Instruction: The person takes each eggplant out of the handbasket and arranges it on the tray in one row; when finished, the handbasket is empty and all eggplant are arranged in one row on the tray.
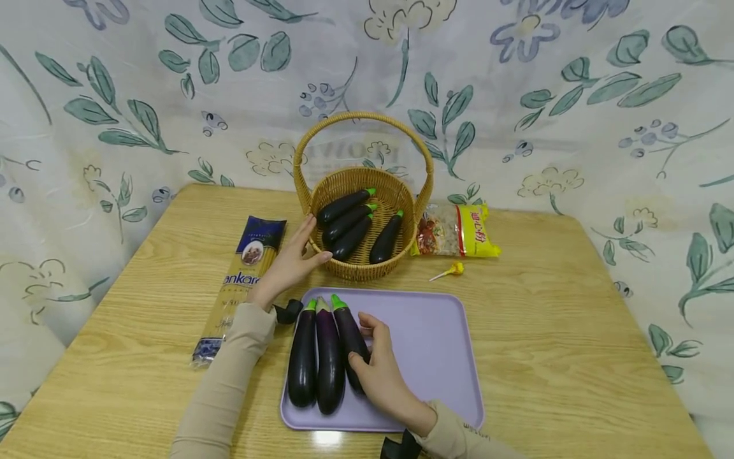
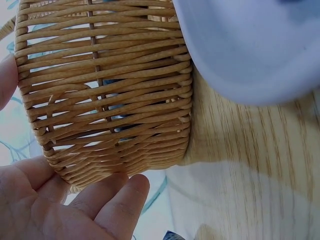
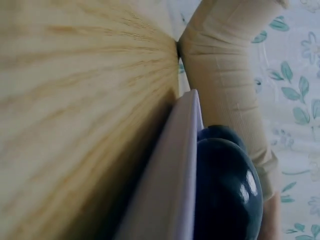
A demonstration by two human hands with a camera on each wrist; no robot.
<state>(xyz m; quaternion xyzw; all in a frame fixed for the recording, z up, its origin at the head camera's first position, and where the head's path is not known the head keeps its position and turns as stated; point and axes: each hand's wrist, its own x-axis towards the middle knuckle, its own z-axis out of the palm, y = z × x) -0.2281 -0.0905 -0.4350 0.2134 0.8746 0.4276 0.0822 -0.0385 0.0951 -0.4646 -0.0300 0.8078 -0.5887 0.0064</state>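
Note:
In the head view my left hand (image 1: 291,263) is at the left side of the wicker basket (image 1: 367,273), thumb extended by its front rim. The left wrist view shows straightened fingers (image 2: 120,200) against the basket's woven wall (image 2: 115,100). Several small eggplants (image 1: 386,238) lie inside. On the lilac tray (image 1: 427,357), three long eggplants lie side by side, stems away from me. My right hand (image 1: 385,376) holds the rightmost long eggplant (image 1: 351,331), thumb over it and fingers along its right side. Rounded eggplant ends (image 3: 227,192) fill part of the right wrist view; that hand is hidden there.
A spaghetti packet (image 1: 235,293) lies left of the tray, partly under my left forearm. Right of the basket lie a yellow-and-clear food bag (image 1: 459,231) and a yellow lollipop (image 1: 455,269). Floral cloth (image 1: 487,146) hangs behind the wooden table (image 1: 562,331).

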